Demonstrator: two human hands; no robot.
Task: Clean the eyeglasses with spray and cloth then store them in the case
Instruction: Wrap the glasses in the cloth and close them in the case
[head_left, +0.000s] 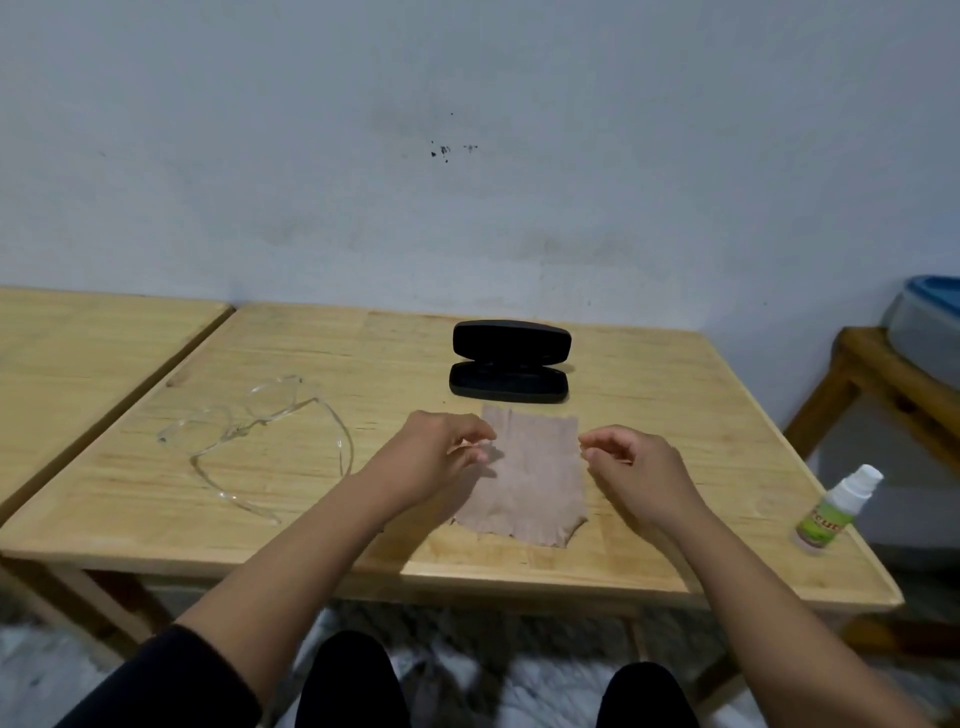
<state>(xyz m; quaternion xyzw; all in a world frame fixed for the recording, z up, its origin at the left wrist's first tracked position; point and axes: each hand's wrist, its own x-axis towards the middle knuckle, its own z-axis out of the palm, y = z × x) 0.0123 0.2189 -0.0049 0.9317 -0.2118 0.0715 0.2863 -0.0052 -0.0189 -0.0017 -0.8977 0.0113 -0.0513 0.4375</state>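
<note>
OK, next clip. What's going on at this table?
A person sits at a wooden table with both hands over a brownish cloth lying flat. The left hand and right hand have loosely curled fingers at the cloth's side edges; whether they pinch it is unclear. Clear-framed eyeglasses lie unfolded to the left, a black case stands open behind the cloth, and a small spray bottle stands untouched at the right edge.

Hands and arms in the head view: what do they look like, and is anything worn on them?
Both are bare: the left hand and right hand show no gloves, rings, watch or bracelets. The forearms are uncovered too. A dark sleeve shows on the left arm, pushed up near the elbow at the bottom edge of the picture. No sleeve is visible on the right arm within the frame.
</note>
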